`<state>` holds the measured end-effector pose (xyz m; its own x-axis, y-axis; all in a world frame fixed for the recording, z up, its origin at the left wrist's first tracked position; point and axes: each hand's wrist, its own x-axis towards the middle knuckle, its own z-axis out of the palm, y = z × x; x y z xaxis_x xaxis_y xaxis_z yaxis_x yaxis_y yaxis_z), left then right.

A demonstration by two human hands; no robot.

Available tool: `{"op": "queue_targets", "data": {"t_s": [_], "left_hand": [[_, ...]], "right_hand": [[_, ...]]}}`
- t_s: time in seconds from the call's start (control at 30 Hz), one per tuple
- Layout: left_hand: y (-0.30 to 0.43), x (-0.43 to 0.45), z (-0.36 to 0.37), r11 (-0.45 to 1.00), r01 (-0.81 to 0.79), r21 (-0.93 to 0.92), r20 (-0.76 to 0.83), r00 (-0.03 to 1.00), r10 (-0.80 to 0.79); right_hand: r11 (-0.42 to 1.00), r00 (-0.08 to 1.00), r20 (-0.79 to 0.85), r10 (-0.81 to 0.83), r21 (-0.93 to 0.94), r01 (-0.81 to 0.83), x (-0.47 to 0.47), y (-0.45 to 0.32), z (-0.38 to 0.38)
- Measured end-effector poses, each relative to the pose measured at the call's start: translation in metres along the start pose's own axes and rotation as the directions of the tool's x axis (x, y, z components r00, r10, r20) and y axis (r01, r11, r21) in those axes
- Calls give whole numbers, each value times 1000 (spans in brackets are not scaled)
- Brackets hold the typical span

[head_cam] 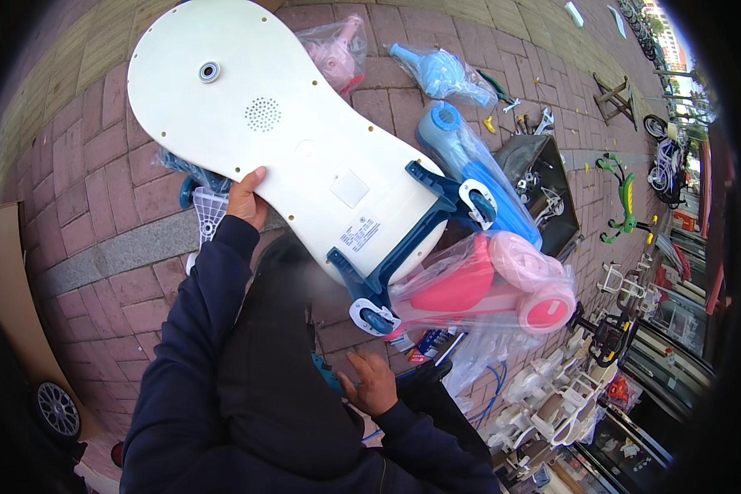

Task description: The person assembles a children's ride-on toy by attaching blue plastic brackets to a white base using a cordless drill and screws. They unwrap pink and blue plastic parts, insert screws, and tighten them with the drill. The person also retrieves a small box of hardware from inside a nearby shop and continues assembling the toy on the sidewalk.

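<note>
A white swing-car body (312, 145) lies underside up before me, with a bearing (209, 72), a speaker grille and a printed label showing. My left hand (249, 199) grips its near left edge, thumb on top. Across its narrower end sits a dark blue axle bracket (386, 278) carrying a wheel in a white cover at each end. Lower down, my right hand (370, 383) has its fingers apart, beside a teal tool (326, 372) partly hidden by my leg and hand. Whether the fingers touch that tool is unclear.
Bagged pink (469, 284) and blue (481, 173) ride-on parts lie to the right of the body. Beyond them is a metal toolbox (540, 179) with loose tools. A white lattice part (210, 213) lies left; cardboard (12, 296) stands farther left. Several child seats (562, 395) crowd the lower right.
</note>
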<state>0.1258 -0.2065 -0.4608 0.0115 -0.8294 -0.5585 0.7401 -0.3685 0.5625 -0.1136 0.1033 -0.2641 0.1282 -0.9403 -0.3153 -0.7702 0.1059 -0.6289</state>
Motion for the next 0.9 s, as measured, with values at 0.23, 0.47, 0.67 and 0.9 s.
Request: {"op": "queue_targets", "data": {"t_s": [0.23,0.47,0.67,0.9], "left_hand": [[43,-42,39,983,-166,80,11,986,166],[166,-134,149,833,-501,235,290,854,431],[204,-256,285,416,-848,329,694,516,502],[119,-377,334,-364,-929,-62,912,-201,357]], "right_hand": [[990,925,-359,-126,-111,92,117,-37,-95],[960,825,-506,-253,-27,278,178,-123,-188],[657,758,-643,-113,524,542,183,-154,-282],[35,820,-572,24,820,571,79,-56,-252]]}}
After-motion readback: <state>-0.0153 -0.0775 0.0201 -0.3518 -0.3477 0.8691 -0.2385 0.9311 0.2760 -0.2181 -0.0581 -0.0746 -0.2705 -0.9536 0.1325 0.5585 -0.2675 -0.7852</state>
